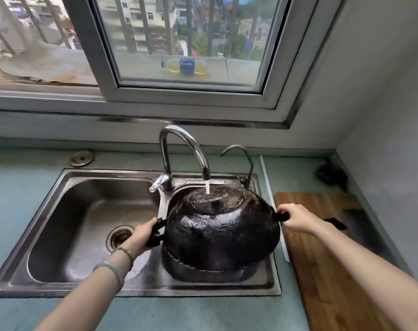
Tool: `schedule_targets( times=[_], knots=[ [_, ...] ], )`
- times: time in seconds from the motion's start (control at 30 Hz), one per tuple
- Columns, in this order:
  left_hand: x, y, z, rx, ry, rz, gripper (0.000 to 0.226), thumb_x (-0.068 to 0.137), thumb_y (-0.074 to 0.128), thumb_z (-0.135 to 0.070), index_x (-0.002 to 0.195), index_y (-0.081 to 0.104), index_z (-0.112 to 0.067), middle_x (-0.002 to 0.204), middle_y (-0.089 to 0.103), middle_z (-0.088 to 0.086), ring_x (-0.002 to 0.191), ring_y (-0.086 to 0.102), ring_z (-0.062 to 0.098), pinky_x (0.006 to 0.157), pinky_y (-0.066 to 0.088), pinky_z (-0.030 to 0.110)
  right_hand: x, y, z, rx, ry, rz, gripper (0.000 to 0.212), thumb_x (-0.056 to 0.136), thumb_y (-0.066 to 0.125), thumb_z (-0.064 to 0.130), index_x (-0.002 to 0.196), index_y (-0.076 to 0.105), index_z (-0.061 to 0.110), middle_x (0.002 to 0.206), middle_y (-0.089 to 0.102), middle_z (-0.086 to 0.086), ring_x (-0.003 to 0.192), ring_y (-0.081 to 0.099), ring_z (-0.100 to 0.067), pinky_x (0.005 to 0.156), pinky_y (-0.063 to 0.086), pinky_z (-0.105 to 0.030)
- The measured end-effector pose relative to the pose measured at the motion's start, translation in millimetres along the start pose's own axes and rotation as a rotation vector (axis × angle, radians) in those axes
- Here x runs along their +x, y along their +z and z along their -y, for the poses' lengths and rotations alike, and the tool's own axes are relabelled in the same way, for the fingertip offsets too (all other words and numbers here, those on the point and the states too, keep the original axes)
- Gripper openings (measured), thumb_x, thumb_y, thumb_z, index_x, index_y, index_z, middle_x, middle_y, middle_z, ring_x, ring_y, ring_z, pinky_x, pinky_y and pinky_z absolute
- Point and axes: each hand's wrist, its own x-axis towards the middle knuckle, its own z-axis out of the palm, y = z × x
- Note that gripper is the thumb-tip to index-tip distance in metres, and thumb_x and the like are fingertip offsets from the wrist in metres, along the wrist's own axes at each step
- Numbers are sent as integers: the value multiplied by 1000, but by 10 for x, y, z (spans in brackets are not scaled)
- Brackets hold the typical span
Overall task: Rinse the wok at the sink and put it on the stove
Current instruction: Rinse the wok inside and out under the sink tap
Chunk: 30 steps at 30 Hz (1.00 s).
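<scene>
The black wok point(221, 231) is held upside down over the right basin of the steel sink point(67, 185), its blackened underside facing up. Water runs from the tall chrome faucet point(186, 149) onto the wok's base. My left hand point(141, 235) grips the wok's left loop handle, and my right hand point(296, 217) grips its right handle. The wok hides most of the right basin. No stove is in view.
A wooden cutting board point(327, 259) lies on the counter right of the sink, with a cleaver point(360, 225) on it. A small second tap point(241, 158) stands behind the wok. The left basin has a drain strainer point(119, 237). A dark scrubber point(329, 174) sits in the corner.
</scene>
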Motion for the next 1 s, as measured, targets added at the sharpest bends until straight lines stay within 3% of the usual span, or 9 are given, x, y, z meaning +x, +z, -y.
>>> schedule_targets(
  times=[0.1,0.27,0.37,0.47,0.57,0.63,0.73,0.83,1.0],
  knots=[
    [114,-35,-41,32,-101,-32,25,98,38,-20,76,48,-11,48,52,2,23,43,9,31,28,10,110,24,24,4,22,22,35,74,53,7,103,67,21,98,65,-2,91,59,-21,71,45,-29],
    [290,-182,-135,42,-213,-51,25,93,35,-12,71,47,-6,52,48,10,23,46,16,31,33,8,291,100,126,24,49,91,45,76,45,3,109,68,21,94,69,-5,75,58,-20,57,39,-27],
    [373,-223,-182,2,-235,-30,28,97,44,-25,74,48,-9,49,51,10,29,50,16,31,36,11,382,175,133,60,83,104,48,74,44,5,107,68,29,96,70,-2,75,63,-15,60,48,-25],
    [373,-187,-246,-38,-223,-29,38,99,42,-42,78,47,-10,63,53,8,50,49,17,35,35,14,444,227,121,88,106,73,41,72,48,7,92,65,39,97,70,0,80,66,-13,66,53,-26],
    [358,-141,-219,-42,-168,0,45,97,39,-52,92,56,-10,67,57,5,53,50,14,42,39,19,445,219,121,109,109,49,39,72,52,6,96,67,33,100,69,0,89,64,-15,71,51,-22],
    [360,-115,-135,-22,-123,5,48,96,39,-55,96,60,-11,59,60,2,42,54,11,42,39,18,424,194,101,118,105,28,37,73,55,6,101,68,26,100,69,0,91,64,-15,75,52,-25],
    [409,-62,24,-35,-20,-47,51,93,47,-53,88,66,-6,60,59,7,38,54,16,43,41,21,367,147,90,112,70,-9,33,72,60,5,99,69,21,95,68,0,89,62,-15,74,50,-26],
    [440,-28,82,-96,118,-119,52,90,54,-50,71,61,-2,53,52,10,41,46,21,46,38,25,349,139,79,77,6,-63,30,71,65,9,99,66,20,97,63,0,92,58,-17,74,45,-24],
    [325,8,-150,-72,282,-177,50,94,49,-47,69,52,-5,54,51,14,47,48,24,40,44,28,391,176,103,38,-33,-158,32,73,62,4,103,60,16,98,55,-3,92,53,-21,75,40,-25]
  ],
)
